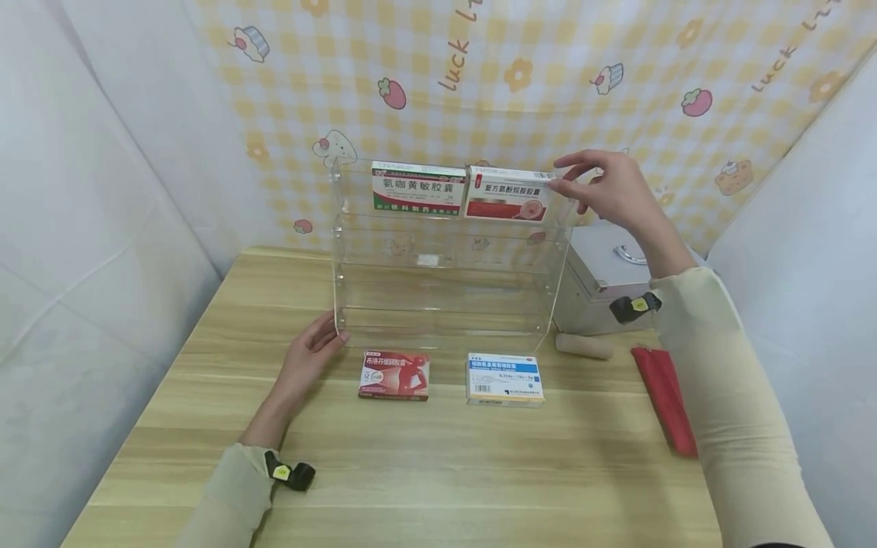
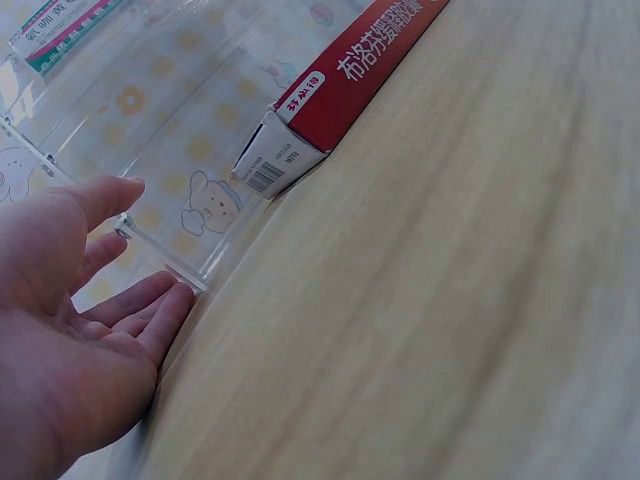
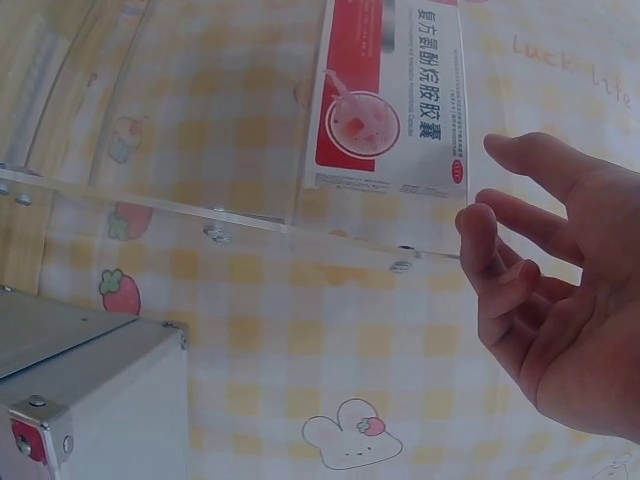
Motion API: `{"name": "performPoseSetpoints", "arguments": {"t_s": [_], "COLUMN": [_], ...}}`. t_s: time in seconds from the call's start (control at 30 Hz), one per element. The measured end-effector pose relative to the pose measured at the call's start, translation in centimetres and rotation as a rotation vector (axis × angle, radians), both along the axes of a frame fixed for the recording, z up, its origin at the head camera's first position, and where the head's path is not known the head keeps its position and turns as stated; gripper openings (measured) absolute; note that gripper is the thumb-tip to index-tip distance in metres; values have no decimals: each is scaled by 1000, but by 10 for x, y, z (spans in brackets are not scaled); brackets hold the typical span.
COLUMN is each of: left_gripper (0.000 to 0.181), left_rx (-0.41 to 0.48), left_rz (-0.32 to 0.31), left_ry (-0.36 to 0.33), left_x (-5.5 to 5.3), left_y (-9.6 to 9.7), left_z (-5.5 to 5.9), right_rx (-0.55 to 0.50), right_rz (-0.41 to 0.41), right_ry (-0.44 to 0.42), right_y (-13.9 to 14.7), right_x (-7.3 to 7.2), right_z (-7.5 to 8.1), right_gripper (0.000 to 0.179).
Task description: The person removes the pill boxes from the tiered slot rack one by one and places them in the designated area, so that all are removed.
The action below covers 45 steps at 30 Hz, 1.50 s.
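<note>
A clear acrylic rack [image 1: 445,301] with several tiers stands upright on the table. On its top tier lean a green-and-white medicine box [image 1: 418,190] and, to its right, a red-and-white medicine box [image 1: 507,196]. My right hand [image 1: 610,186] is at that right box's upper right corner; the right wrist view has a gap between the fingers [image 3: 480,235] and the box [image 3: 390,110]. My left hand [image 1: 311,358] touches the rack's lower left corner, its fingers loosely extended along the side panel [image 2: 165,255]. Before the rack lie a red medicine box [image 1: 393,375] and a blue-and-white one [image 1: 505,379].
Behind the right arm stands a silver metal case [image 1: 606,266] with a handle. A beige cylinder [image 1: 584,346] and a red cloth-like item [image 1: 664,399] lie on the wooden table [image 1: 411,472] at the right. A yellow checked curtain [image 1: 521,46] hangs behind.
</note>
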<state>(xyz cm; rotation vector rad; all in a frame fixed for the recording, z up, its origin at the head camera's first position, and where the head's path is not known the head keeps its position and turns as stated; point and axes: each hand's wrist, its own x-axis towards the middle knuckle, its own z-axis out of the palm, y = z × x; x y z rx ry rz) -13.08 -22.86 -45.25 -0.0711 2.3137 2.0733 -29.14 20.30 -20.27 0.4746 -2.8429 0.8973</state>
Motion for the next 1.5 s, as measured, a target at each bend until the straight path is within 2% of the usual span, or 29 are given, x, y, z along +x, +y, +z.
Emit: {"name": "performPoseSetpoints", "arguments": {"t_s": [0.4, 0.8, 1.03, 1.23, 1.5], "left_gripper": [65, 65, 66, 66, 65], "left_rx": [-4, -8, -12, -16, -34], "left_rz": [-4, -3, -2, 1, -1], "left_ry": [10, 2, -9, -13, 4], "left_x": [0, -1, -3, -3, -3], "left_y": [0, 0, 1, 0, 1], "left_z": [0, -1, -2, -2, -1], "right_rx": [9, 36, 54, 37, -14], "right_rz": [4, 51, 57, 54, 61], "right_ry": [-40, -50, -99, -158, -158], "right_y": [0, -2, 0, -1, 0], "right_x": [-6, -14, -19, -20, -20], "right_z": [0, 1, 0, 3, 3], "right_gripper": [55, 56, 55, 53, 48]}}
